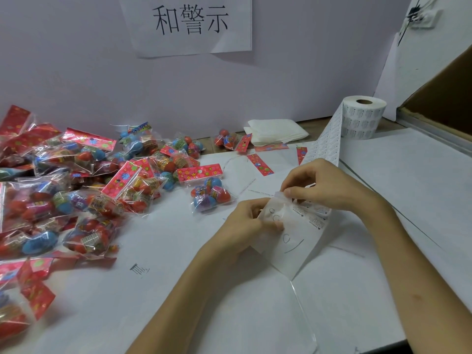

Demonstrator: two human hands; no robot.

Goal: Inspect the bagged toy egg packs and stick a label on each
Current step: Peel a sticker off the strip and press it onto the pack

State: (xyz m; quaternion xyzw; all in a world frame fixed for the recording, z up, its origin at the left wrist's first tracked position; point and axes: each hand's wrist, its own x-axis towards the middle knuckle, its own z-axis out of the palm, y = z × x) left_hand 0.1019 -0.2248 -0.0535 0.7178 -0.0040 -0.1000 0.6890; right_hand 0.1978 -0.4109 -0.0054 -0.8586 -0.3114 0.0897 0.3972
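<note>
White label strip (304, 241), running long from the far right of the table (97, 315), is pinched by my left hand (242, 221) and right hand (319, 187). The nearest egg pack (210, 195) lies just left, closer to my left hand.

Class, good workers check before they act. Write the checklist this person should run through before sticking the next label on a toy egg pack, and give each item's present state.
1. Strip held firmly: left hand and right hand both pinch the label strip. Ok.
2. Supply feeding: the strip runs up to the label roll, which stands on end. Ok.
3. Pack ready: one egg pack lies just left of the hands, apart from the pile. Probably ok.
4. Label lifted off its backing: the fingers cover that edge. Cannot tell.
5. That pack still unlabelled: cannot tell.
</note>
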